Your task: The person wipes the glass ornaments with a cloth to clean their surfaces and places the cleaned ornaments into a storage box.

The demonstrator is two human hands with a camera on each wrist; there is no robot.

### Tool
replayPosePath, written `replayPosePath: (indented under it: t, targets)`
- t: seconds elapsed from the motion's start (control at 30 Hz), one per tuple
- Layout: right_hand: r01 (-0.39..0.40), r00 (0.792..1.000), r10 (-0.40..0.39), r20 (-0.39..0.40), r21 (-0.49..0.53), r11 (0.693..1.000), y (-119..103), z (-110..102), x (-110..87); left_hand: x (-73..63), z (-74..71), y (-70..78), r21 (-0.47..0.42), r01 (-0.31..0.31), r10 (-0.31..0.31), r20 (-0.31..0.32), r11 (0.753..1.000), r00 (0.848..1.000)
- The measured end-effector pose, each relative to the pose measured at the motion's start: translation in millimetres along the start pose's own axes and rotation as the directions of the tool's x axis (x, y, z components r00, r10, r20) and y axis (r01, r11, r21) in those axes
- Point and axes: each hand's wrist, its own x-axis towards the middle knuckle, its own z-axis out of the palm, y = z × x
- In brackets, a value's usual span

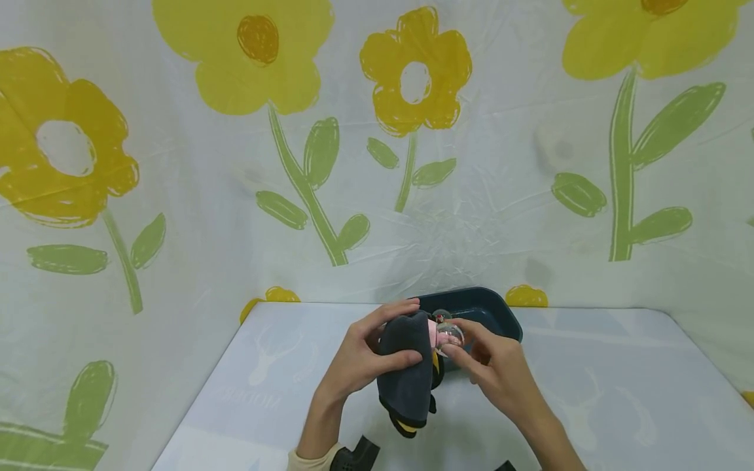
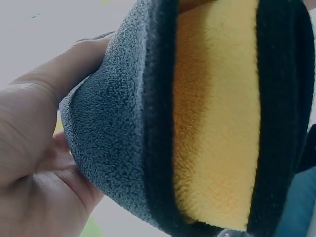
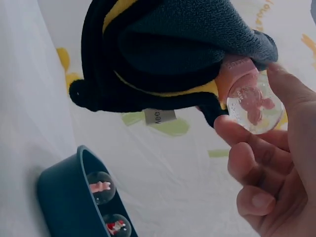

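My left hand grips a dark grey plush pouch with black trim, thumb on the near side. In the left wrist view, its yellow fabric shows between black bands. A small snow globe with a pink base and pink figure is pinched between thumb and fingers of my right hand. The globe's pink base lies at the plush edge, partly covered by grey fabric. Whether the base is inside the pouch I cannot tell.
A dark teal tub stands behind the hands at the table's far edge. Inside it are a globe with a pink figure and one with a red figure. The white table meets a flowered curtain at the back.
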Motion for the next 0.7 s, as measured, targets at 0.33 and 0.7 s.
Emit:
replayPosePath:
  t: [0.33, 0.7]
  targets:
    - [-0.258, 0.960, 0.258, 0.106, -0.006, 0.966, -0.1, -2.3, 1.0, 3.5, 4.6, -1.2, 0.044, -0.031, 0.030, 0.025, 0.999, 0.999]
    - [-0.119, 0.989, 0.116, 0.092, 0.030, 0.992, 0.8, -2.6, 0.7, 3.0, 2.5, -1.8, 0.093, -0.031, 0.032, -0.004, 0.995, 0.999]
